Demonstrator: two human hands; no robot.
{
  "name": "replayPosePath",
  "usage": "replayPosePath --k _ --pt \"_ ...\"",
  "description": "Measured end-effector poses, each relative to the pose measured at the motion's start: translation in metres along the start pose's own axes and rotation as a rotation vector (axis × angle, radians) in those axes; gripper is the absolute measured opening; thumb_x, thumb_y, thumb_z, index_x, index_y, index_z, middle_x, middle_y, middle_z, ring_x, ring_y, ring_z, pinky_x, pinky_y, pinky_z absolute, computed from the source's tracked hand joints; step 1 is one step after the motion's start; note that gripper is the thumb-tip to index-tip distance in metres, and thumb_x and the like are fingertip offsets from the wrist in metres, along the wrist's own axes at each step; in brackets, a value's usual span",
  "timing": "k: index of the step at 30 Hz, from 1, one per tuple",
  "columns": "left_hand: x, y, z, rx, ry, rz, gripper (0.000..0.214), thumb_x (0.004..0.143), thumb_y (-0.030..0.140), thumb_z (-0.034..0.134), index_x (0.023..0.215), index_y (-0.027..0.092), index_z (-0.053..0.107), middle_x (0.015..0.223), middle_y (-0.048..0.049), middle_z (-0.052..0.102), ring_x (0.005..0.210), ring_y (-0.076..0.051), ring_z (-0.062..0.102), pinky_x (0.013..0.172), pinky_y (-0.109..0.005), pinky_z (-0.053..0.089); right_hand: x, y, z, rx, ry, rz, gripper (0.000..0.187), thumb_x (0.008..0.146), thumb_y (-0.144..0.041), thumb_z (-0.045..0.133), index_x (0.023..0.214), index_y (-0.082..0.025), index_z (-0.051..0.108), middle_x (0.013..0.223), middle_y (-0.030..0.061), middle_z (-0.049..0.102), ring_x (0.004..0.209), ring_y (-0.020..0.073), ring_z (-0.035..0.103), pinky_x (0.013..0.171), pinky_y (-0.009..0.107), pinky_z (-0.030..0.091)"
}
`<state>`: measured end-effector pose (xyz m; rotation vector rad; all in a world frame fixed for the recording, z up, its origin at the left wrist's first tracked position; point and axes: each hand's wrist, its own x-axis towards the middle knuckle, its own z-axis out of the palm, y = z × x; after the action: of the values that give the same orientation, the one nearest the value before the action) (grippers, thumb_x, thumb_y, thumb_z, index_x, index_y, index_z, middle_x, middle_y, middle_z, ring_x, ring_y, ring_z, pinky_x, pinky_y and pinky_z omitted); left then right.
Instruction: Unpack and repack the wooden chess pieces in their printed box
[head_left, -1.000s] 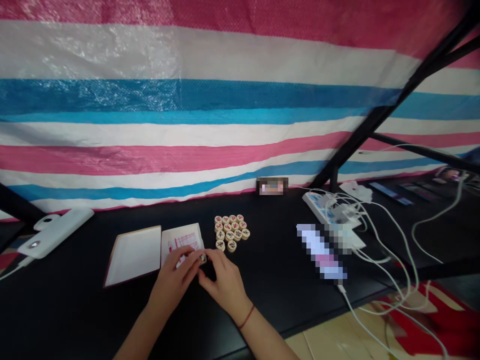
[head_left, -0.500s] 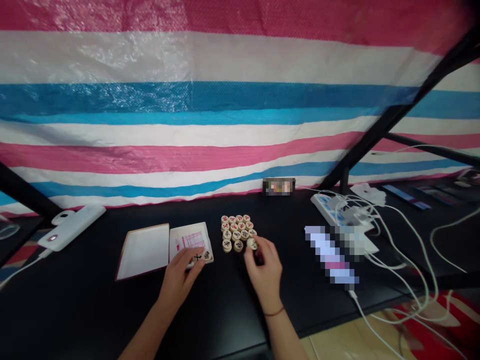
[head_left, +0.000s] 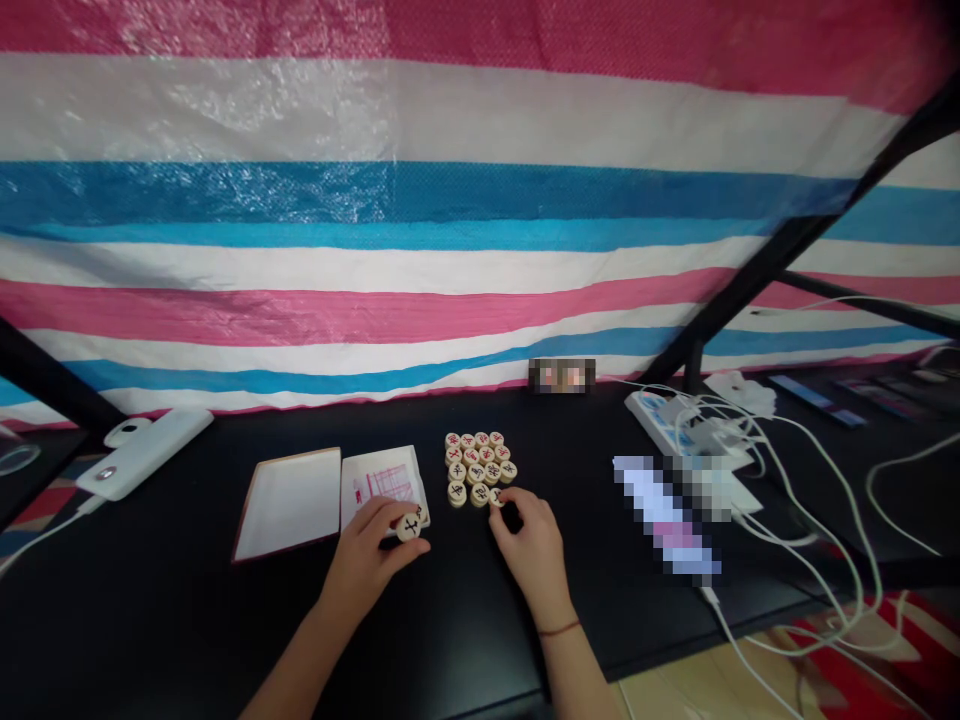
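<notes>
My left hand is closed on a xiangqi piece with a black character, pinched between thumb and fingers just over the near edge of the white box tray. Another piece in the tray shows partly behind it. A printed red-lined sheet lies in the tray. My right hand pinches a second xiangqi piece at the front right of the group. The grouped xiangqi pieces stand in rows, some of them stacked, with red characters towards the back and black ones in front.
The open box lid lies left of the tray. A white power bank with a cable is farther left. To the right are a blurred-out phone, a power strip and tangled white cables. Striped sheeting hangs behind the black table.
My left hand has lifted a piece up from the tray towards the near side. My right hand has brought its piece down and left, beside the front row.
</notes>
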<state>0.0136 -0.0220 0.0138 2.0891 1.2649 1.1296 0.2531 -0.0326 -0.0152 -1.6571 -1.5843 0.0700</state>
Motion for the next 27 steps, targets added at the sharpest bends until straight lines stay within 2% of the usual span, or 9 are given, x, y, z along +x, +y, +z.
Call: replayPosePath --k 5,6,10,14,17,20,22,24,27 --pt "0.001 0.003 0.005 0.07 0.072 0.109 0.023 0.085 0.043 0.063 0.096 0.022 0.065 0.088 -0.0032 0.071 0.077 -0.017 0.068 0.069 -0.029 0.057 0.001 -0.027 -0.007 0.146 0.178 -0.074 0.012 0.087 -0.022 0.05 0.085 -0.02 0.061 0.085 0.0076 0.065 0.081 0.0205 0.06 0.072 0.034 0.049" --pt "0.001 0.005 0.007 0.089 0.093 0.161 0.024 0.085 0.044 0.064 0.096 0.022 0.064 0.087 -0.003 0.071 0.077 -0.018 0.068 0.072 -0.03 0.057 0.001 -0.036 -0.008 0.208 0.145 -0.117 0.011 0.087 -0.021 0.05 0.086 -0.02 0.061 0.083 0.007 0.065 0.079 0.0195 0.06 0.07 0.033 0.05" --pt "0.002 0.012 0.013 0.133 0.125 0.361 0.023 0.089 0.04 0.059 0.101 0.021 0.062 0.091 -0.0052 0.071 0.085 -0.018 0.067 0.078 -0.031 0.056 -0.005 -0.065 -0.002 0.388 -0.187 -0.257 0.012 0.081 -0.027 0.061 0.09 -0.021 0.062 0.075 0.0022 0.064 0.065 0.0153 0.058 0.059 0.026 0.048" --pt "0.003 0.017 0.014 0.177 0.121 0.431 0.019 0.092 0.034 0.054 0.103 0.02 0.062 0.099 -0.0075 0.069 0.093 -0.019 0.065 0.083 -0.032 0.054 -0.011 -0.073 0.005 0.425 -0.266 -0.237 0.018 0.076 -0.032 0.067 0.089 -0.019 0.063 0.071 0.0007 0.062 0.064 0.0148 0.057 0.06 0.026 0.048" --pt "0.003 0.017 0.014 0.291 0.083 0.416 0.027 0.092 0.037 0.053 0.112 0.02 0.061 0.105 -0.009 0.069 0.097 -0.021 0.064 0.087 -0.036 0.052 -0.009 -0.063 0.004 0.445 -0.213 -0.175 0.018 0.08 -0.028 0.062 0.096 -0.02 0.063 0.079 0.0025 0.065 0.07 0.0151 0.06 0.065 0.027 0.051" --pt "0.002 0.011 0.014 0.425 0.045 0.353 0.046 0.088 0.047 0.057 0.124 0.019 0.056 0.113 -0.0125 0.066 0.104 -0.026 0.061 0.091 -0.042 0.048 -0.002 -0.04 -0.003 0.315 -0.009 -0.041 0.022 0.085 -0.029 0.056 0.103 -0.019 0.063 0.096 0.008 0.069 0.084 0.0191 0.064 0.074 0.032 0.053" --pt "0.002 0.006 0.014 0.481 0.052 0.315 0.048 0.087 0.048 0.058 0.125 0.019 0.056 0.115 -0.013 0.066 0.106 -0.028 0.061 0.093 -0.044 0.046 0.002 -0.02 -0.006 0.186 0.103 0.078 0.028 0.086 -0.032 0.055 0.108 -0.018 0.063 0.104 0.011 0.069 0.091 0.0224 0.065 0.08 0.037 0.052" --pt "0.001 0.0 0.015 0.517 0.063 0.284 0.044 0.088 0.046 0.057 0.124 0.02 0.057 0.115 -0.0126 0.066 0.105 -0.028 0.061 0.093 -0.044 0.046 0.004 -0.003 -0.008 0.111 0.111 0.122 0.033 0.085 -0.034 0.054 0.111 -0.016 0.063 0.105 0.0123 0.069 0.092 0.0243 0.065 0.082 0.04 0.052" --pt "-0.001 -0.006 0.016 0.555 0.054 0.239 0.042 0.088 0.045 0.058 0.122 0.02 0.058 0.116 -0.0122 0.066 0.104 -0.027 0.061 0.093 -0.043 0.045 0.002 0.008 -0.008 0.061 0.033 0.098 0.032 0.084 -0.033 0.053 0.11 -0.016 0.063 0.1 0.0108 0.07 0.09 0.0242 0.065 0.083 0.041 0.052"
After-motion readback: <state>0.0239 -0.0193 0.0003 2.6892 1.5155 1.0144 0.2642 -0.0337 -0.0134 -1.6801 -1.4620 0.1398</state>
